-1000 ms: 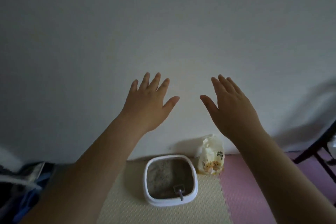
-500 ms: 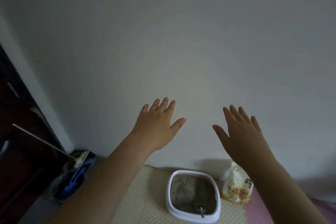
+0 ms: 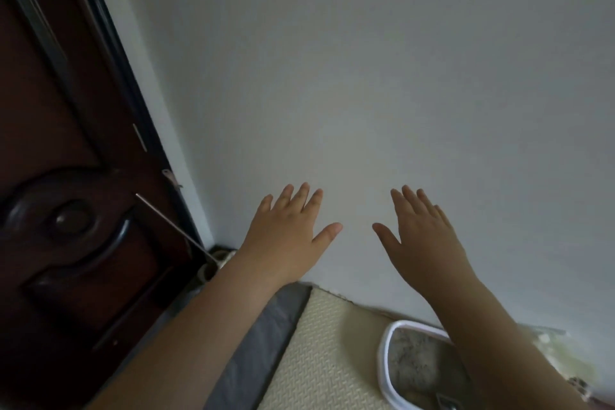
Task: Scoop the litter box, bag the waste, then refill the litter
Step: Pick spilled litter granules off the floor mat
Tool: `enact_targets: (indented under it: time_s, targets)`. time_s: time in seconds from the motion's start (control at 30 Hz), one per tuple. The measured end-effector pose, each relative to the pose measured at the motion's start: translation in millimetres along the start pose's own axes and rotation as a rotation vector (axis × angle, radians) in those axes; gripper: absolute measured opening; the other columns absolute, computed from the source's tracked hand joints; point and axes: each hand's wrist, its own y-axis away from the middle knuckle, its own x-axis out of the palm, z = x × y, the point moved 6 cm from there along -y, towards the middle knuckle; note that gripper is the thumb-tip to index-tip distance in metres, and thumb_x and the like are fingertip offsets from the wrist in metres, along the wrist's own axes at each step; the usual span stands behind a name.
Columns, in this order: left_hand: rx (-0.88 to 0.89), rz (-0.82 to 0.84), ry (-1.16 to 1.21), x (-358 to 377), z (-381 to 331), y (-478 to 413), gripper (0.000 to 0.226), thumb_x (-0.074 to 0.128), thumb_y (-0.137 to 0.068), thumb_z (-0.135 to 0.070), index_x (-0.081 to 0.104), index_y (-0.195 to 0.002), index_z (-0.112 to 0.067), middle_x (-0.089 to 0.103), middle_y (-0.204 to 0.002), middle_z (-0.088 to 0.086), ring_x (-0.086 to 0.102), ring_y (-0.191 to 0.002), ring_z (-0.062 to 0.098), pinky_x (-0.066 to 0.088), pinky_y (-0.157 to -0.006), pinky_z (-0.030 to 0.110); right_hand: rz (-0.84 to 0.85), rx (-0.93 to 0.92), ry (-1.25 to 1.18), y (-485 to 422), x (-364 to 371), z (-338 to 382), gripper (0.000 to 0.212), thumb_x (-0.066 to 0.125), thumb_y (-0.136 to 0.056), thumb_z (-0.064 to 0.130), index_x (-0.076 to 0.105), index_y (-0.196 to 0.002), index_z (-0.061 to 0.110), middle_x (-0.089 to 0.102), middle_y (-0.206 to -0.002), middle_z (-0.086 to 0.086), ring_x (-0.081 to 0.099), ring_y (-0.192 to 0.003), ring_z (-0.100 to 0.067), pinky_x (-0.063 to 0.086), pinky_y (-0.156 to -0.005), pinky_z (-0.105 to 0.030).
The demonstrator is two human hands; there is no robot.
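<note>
Head view — left hand (image 3: 289,236) and right hand (image 3: 424,240) raised with fingers spread (holding nothing), above the litter box (image 3: 386,366) on the cream mat (image 3: 319,356).

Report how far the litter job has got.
Nothing looks done: the litter box holds grey litter with the scoop lying in it. Left hand and right hand are spread open, holding nothing. Scooping, bagging and refilling all remain.

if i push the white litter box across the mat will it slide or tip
Probably slides rather than tips: the litter box looks low and wide. The litter inside likely makes it fairly heavy, and the textured foam mat may add drag.
</note>
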Motion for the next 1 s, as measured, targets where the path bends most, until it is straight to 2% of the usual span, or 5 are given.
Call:
enact_targets:
  time_s: [0.23,0.53,0.67,0.8,1.0]
  targets:
    - [0.040,0.005,0.009,57,72,-56,0.071,0.006,-0.093,-0.063,-0.010,-0.151,-0.025,-0.014,-0.159,-0.002,-0.011,-0.146,0.017,-0.003,-0.119,0.041,-0.018,0.009,-0.093,-52,80,44,0.068,0.027,-0.098,0.049,0.004,-0.153,0.015,-0.001,-0.160,-0.001,-0.006,-0.147,-0.016,0.002,-0.117,-0.028]
    - [0.131,-0.081,0.124,168,51,-138,0.071,0.008,-0.095,-0.059,-0.009,-0.151,-0.020,-0.015,-0.159,0.003,-0.016,-0.146,0.019,-0.003,-0.119,0.039,0.027,0.093,-0.110,-106,181,-41,0.067,0.033,-0.097,0.046,0.013,-0.152,0.012,0.009,-0.160,-0.003,0.001,-0.147,-0.016,0.008,-0.119,-0.030]
    - [0.141,-0.059,0.158,272,48,-157,0.069,0.018,-0.098,-0.053,0.001,-0.153,-0.015,-0.006,-0.160,0.006,-0.009,-0.147,0.023,0.002,-0.119,0.042,0.125,0.104,-0.080,-116,275,-81,0.069,0.032,-0.098,0.046,0.009,-0.152,0.012,0.003,-0.160,-0.004,-0.004,-0.147,-0.017,0.007,-0.120,-0.034]
    - [0.134,0.006,0.192,393,55,-175,0.068,0.021,-0.099,-0.051,0.001,-0.152,-0.012,-0.005,-0.160,0.008,-0.007,-0.147,0.025,0.012,-0.119,0.047,0.186,0.160,-0.105,-110,383,-118,0.071,0.029,-0.096,0.048,0.007,-0.152,0.011,0.000,-0.160,-0.005,-0.006,-0.147,-0.018,0.010,-0.121,-0.039]
    - [0.226,0.019,0.169,616,67,-196,0.067,0.027,-0.099,-0.045,0.009,-0.152,-0.008,0.002,-0.160,0.010,-0.001,-0.147,0.026,0.008,-0.119,0.044,0.161,0.291,-0.096,-77,593,-182,0.069,0.028,-0.099,0.049,0.004,-0.152,0.010,-0.003,-0.160,-0.005,-0.008,-0.147,-0.017,0.006,-0.120,-0.036]
